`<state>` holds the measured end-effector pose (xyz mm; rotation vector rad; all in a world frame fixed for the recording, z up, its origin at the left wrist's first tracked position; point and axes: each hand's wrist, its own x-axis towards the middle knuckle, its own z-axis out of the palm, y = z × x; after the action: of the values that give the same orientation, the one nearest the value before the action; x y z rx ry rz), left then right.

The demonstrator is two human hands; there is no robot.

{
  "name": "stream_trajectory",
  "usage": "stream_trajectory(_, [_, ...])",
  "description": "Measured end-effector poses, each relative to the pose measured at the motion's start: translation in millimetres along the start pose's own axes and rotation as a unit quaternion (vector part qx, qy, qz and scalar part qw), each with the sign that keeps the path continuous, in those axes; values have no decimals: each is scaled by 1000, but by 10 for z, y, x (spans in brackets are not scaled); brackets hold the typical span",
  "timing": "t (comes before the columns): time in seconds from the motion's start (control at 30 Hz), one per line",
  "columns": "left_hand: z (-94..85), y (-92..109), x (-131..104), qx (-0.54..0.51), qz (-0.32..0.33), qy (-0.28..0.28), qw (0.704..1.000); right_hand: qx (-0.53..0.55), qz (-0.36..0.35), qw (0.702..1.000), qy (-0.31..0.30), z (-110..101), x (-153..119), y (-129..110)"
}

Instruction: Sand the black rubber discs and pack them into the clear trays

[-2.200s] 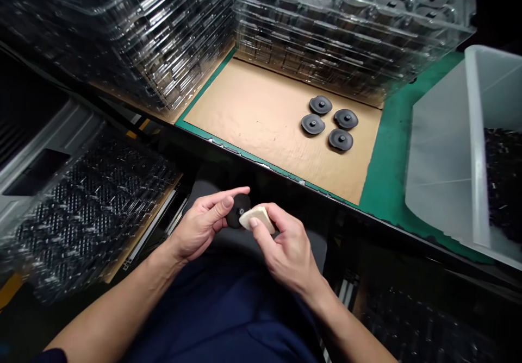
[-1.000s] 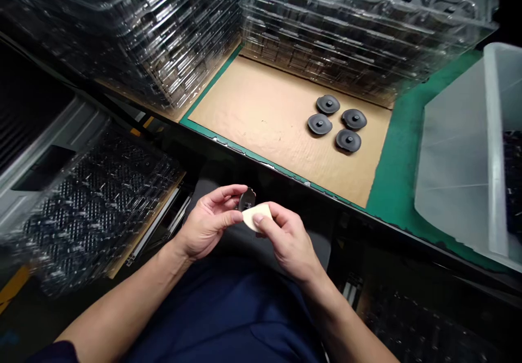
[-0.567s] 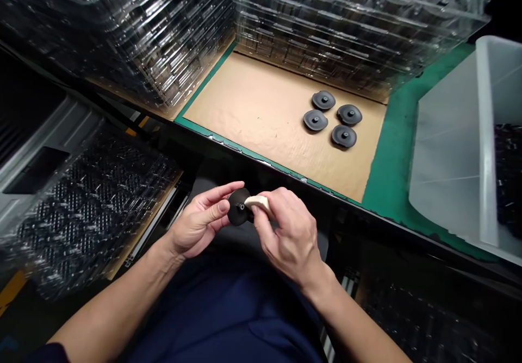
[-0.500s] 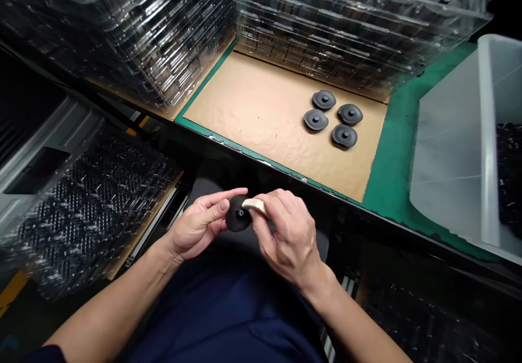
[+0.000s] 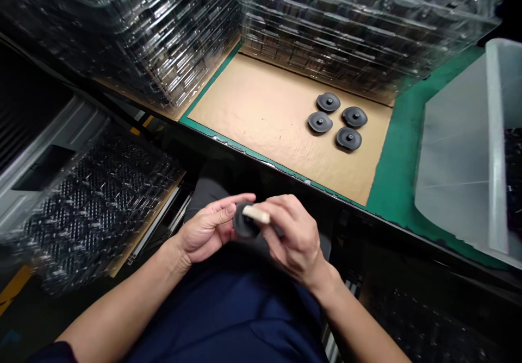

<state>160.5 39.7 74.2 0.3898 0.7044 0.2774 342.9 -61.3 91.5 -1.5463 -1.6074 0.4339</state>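
Over my lap, my left hand grips a round black disc-shaped part at its edge, between thumb and fingers. A pale cream strip-like piece is pinched in my right hand. Its end lies over the middle of the disc and hides the hub there; whether it presses on it I cannot tell. Several similar black discs, each with a small central peg, lie in a loose group on the brown cardboard sheet; one nearest the front is this disc.
Tall stacks of clear plastic trays stand at the left and back of the green bench. A translucent bin with dark contents stands at right. Below the bench at left lies another clear tray stack.
The cream piece has swung across the disc's centre, covering the hub that showed before. Both hands and the disc sit slightly further right and lower, as the whole view shifted a little.
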Motion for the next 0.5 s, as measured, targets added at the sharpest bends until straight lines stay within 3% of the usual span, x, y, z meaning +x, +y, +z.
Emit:
stream_trajectory(0.1, [39,-3,37,25,103,40,994,88,229,969,-6,96,-23,-67])
stream_trajectory(0.17, [67,-13,54,58,139,46,988,157,305,939,-33,131,10,-156])
stream_trajectory(0.23, [101,-13,54,77,160,44,983,185,300,936,-18,125,68,-237])
stream_trajectory(0.3, [133,7,36,76,177,45,980,169,259,951,-5,85,117,-271])
stream_trajectory(0.4, [143,61,-10,68,184,50,979,77,209,975,-7,12,134,-225])
stream_trajectory(0.5, [84,95,-61,75,135,39,987,-34,149,988,-5,-23,112,-145])
